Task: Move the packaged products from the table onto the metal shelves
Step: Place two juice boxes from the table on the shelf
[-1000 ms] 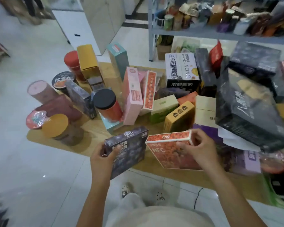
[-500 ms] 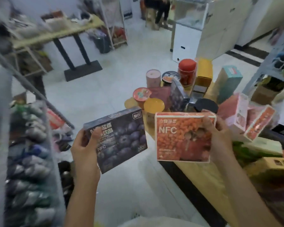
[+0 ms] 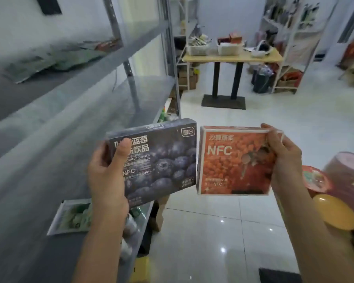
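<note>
My left hand (image 3: 106,176) grips a dark blueberry drink box (image 3: 161,160) by its left edge, thumb across the front. My right hand (image 3: 284,158) holds an orange NFC box (image 3: 229,160) by its right side. Both boxes are upright, side by side in the air, facing me. The grey metal shelves (image 3: 74,111) run along the left, close to the blueberry box. A flat green pouch (image 3: 74,216) lies on the shelf board below my left hand.
Flat packets (image 3: 49,60) lie on the upper shelf. Round tubs with yellow (image 3: 335,213) and red (image 3: 315,178) lids show at the right edge on the table. A wooden table (image 3: 231,56) with baskets stands across the white tiled floor.
I have turned left from the product table to the metal shelves, carrying both boxes with me. The boxes are now held up closer to the shelf.
</note>
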### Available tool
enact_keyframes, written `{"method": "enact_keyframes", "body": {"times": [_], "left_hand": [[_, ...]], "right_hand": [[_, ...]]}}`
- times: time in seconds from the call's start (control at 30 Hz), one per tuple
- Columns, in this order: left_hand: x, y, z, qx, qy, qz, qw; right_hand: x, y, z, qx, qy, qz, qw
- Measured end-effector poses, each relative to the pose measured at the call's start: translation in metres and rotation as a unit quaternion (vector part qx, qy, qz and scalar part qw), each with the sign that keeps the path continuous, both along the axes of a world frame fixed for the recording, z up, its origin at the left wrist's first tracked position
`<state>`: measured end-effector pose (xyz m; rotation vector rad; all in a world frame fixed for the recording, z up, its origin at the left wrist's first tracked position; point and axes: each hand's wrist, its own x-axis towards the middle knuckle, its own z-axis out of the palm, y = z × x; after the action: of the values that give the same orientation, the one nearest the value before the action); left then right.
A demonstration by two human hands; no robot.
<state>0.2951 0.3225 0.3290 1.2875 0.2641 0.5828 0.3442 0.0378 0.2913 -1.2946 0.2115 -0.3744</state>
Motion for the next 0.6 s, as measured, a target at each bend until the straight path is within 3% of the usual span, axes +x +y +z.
{"method": "enact_keyframes", "body": {"times": [0.27,0.6], "left_hand": [[-0.022,0.007,0.038,0.030,-0.046,0.178,0.983],[-0.099,-0.005,0.071,0.106,-0.069,0.392,0.911]], "right_hand": [[0.091,0.054,0.039,-0.015,-0.042,0.200,0.979],[0.117,0.146,0.073,0.011,-0.104,0.460,0.882]]}}
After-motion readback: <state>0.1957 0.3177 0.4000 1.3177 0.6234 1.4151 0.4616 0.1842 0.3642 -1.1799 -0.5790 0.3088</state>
